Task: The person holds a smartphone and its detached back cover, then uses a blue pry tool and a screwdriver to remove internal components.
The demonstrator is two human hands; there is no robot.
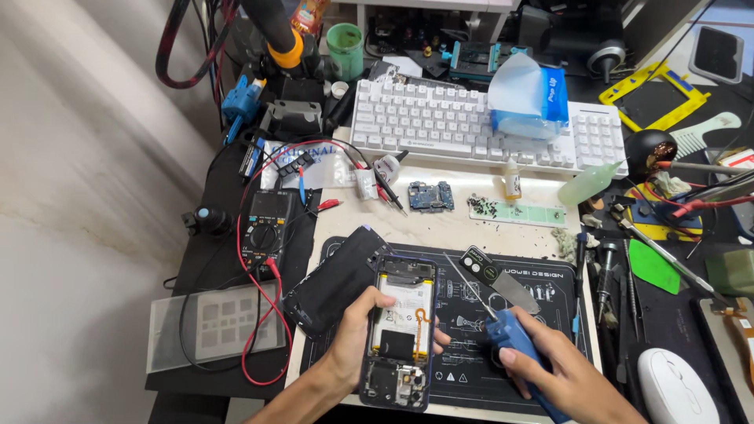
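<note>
Head view: left hand point(357, 338) grips opened phone point(399, 330), right hand point(565, 377) blue screwdriver point(506, 334)

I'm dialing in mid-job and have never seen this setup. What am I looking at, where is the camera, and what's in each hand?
The one picture comes from a camera on the person's head, looking down at a cluttered repair bench. There is no machine, only two bare hands. The left hand steadies an opened phone, its insides showing, on a dark work mat. The right hand has a closed grip on a blue-handled tool. The phone's back cover lies beside it. Further back are a white keyboard, a multimeter with red leads, and a small circuit board.
</note>
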